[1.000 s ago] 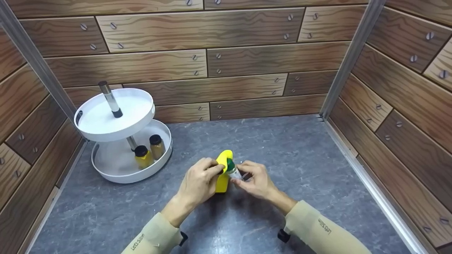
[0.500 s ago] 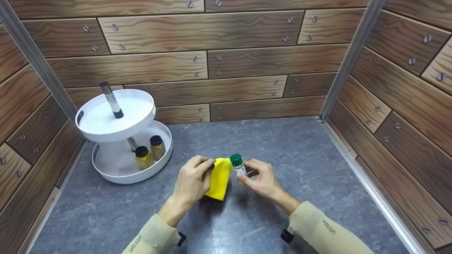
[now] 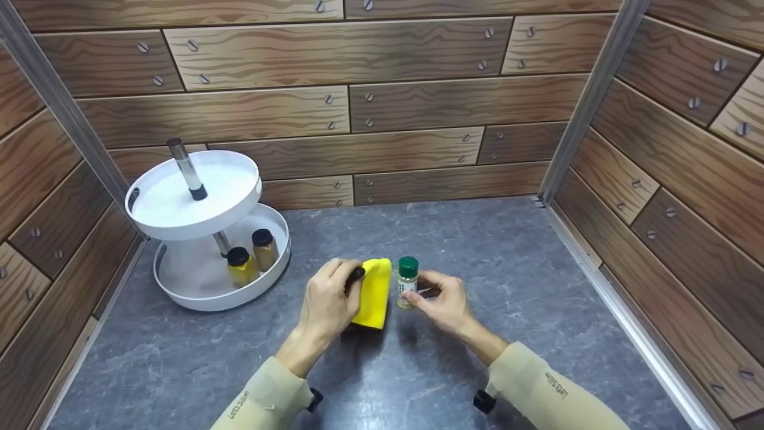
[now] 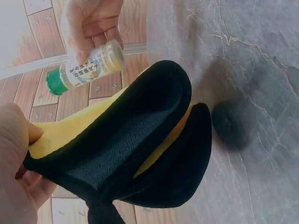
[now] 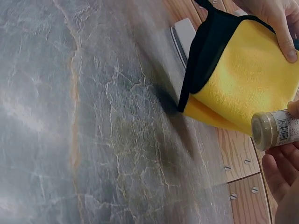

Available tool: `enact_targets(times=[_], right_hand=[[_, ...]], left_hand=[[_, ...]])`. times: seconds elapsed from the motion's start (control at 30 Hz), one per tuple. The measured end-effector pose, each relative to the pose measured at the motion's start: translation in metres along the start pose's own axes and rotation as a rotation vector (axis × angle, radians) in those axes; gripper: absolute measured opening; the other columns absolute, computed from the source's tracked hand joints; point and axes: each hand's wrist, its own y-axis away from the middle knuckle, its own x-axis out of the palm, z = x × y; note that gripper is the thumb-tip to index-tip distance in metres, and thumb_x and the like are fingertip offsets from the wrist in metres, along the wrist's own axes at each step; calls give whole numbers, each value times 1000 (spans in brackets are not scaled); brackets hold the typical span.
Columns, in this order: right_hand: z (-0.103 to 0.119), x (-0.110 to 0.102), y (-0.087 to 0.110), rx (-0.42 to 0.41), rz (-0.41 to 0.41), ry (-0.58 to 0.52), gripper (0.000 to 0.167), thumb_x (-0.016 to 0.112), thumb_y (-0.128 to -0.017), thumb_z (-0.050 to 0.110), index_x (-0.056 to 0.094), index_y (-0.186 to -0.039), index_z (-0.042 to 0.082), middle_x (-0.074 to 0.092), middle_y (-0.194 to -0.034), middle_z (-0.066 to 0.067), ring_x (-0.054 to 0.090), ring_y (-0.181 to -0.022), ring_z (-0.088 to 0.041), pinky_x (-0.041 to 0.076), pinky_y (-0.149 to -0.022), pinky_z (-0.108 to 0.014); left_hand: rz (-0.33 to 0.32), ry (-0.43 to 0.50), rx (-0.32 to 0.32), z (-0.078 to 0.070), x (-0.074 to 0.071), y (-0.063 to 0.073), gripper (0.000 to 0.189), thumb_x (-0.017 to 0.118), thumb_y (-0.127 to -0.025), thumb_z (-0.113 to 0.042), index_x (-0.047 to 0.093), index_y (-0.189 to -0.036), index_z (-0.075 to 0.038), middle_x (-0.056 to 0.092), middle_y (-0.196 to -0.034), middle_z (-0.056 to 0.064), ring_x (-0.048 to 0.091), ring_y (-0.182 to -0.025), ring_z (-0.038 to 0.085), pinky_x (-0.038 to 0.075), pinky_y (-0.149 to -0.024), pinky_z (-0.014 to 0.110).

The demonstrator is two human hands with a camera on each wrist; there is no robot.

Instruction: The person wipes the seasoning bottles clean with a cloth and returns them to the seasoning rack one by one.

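My left hand (image 3: 331,292) pinches a yellow cleaning cloth (image 3: 373,295) by its upper part. The cloth hangs folded above the table; its dark underside and black edging show in the left wrist view. My right hand (image 3: 444,301) grips a small spice jar (image 3: 408,273) with a green cap and a printed label, fingers and thumb around its body. The jar stands upright in the air, just right of the cloth. In the right wrist view the bottom of the jar (image 5: 282,128) overlaps the cloth (image 5: 252,70).
A white two-tier round stand (image 3: 221,301) is at the back left. On its lower tier are a yellow jar (image 3: 243,272) and a brownish jar (image 3: 265,251), both black-capped. Wood-patterned walls (image 3: 430,101) enclose the grey marbled table (image 3: 477,239).
The cloth was over the jar's green cap and has come away to the left. The jar has turned from tilted to upright and moved slightly right.
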Motion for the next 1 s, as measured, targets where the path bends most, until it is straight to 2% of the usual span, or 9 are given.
enact_targets(times=[0.27,0.4,0.63,0.73,1.0], right_hand=[[6,6,2,68,12,-43,38,90,-93,7,80,-128,-3,86,-112,-21,84,-98,-22,70,-83,-30],[13,13,1,102,0,-100,41,92,-91,5,79,-129,-4,85,-112,-24,84,-96,-17,69,-82,-26],[24,21,-1,128,-12,-170,35,90,-92,3,80,-125,-5,84,-111,-26,81,-94,-5,68,-83,-22],[27,22,-3,112,-13,-200,33,88,-93,0,79,-124,-8,83,-111,-30,81,-94,-3,67,-83,-21],[34,15,-11,70,-65,-229,33,85,-92,-7,77,-124,-12,82,-110,-34,81,-92,-3,68,-81,-21]], left_hand=[[-8,11,-21,-4,6,0,15,84,-92,-2,79,-106,-6,75,-91,8,74,-81,24,67,-75,37],[-34,36,-15,-8,9,0,16,84,-90,0,79,-105,-4,75,-91,8,74,-81,24,68,-75,35],[-64,75,32,-16,15,4,19,84,-88,3,79,-106,-3,77,-94,8,76,-83,22,68,-76,32],[-44,68,75,-18,17,7,19,85,-89,1,80,-107,-3,77,-97,8,76,-86,22,67,-77,30],[62,21,182,-22,14,18,17,84,-89,0,80,-103,-8,74,-97,4,72,-87,20,65,-78,28]])
